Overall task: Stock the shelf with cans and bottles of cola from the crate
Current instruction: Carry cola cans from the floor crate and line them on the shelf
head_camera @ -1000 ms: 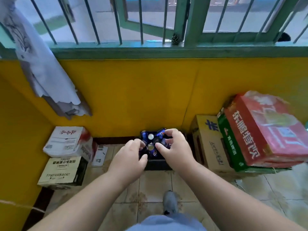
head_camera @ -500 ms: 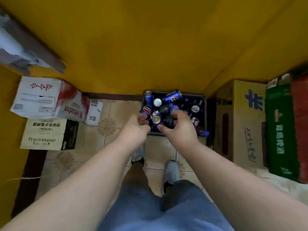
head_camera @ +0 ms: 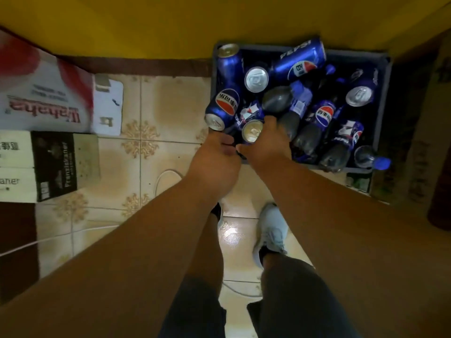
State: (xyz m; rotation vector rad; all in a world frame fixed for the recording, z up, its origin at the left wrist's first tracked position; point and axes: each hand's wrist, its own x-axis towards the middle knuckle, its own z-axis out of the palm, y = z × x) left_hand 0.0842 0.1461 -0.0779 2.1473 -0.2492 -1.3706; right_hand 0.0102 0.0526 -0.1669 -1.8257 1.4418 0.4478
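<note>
Crate [head_camera: 385, 76] on tiled floor [head_camera: 168, 98], yellow wall [head_camera: 170, 25]; hands' grip unclear.

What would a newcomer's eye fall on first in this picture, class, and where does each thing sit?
First, the dark crate at upper right against the yellow wall, heaped with blue cola cans and bottles. Next, the left hand and right hand meeting at its near-left corner, the right by an upright can. At left, cartons lie on the tiled floor.
</note>
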